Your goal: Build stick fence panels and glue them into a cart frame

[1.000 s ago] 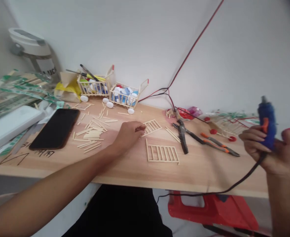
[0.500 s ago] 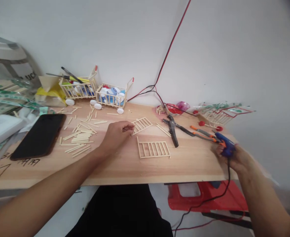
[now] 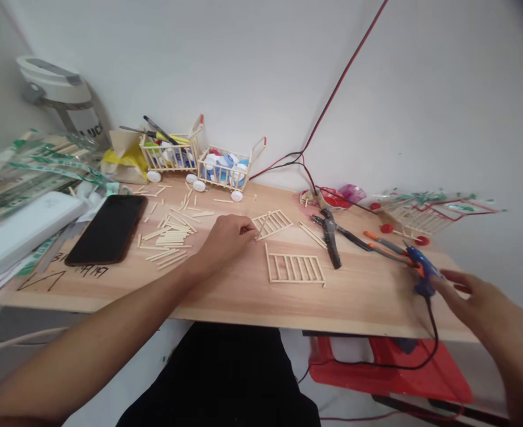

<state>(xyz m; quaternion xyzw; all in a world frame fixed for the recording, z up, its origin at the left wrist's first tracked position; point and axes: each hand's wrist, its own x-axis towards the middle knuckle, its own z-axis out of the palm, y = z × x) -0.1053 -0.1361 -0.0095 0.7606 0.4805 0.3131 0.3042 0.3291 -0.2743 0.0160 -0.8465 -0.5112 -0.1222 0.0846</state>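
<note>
From here I saw the left hand (image 3: 223, 240) pinching a craft stick (image 3: 262, 226) across a small lattice panel (image 3: 277, 224), steadying it there; the blue glue gun (image 3: 424, 270) lay just beside the right hand (image 3: 481, 308), open and holding nothing.

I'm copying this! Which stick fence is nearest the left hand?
The slanted stick fence right by the left hand; the other fence lies farther, nearer the front edge of the table.

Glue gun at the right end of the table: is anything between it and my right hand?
Nothing visible stands between the right hand and the glue gun. Only the gun's black cord hangs down from its handle, below the fingers, and it does not block the way.
</note>
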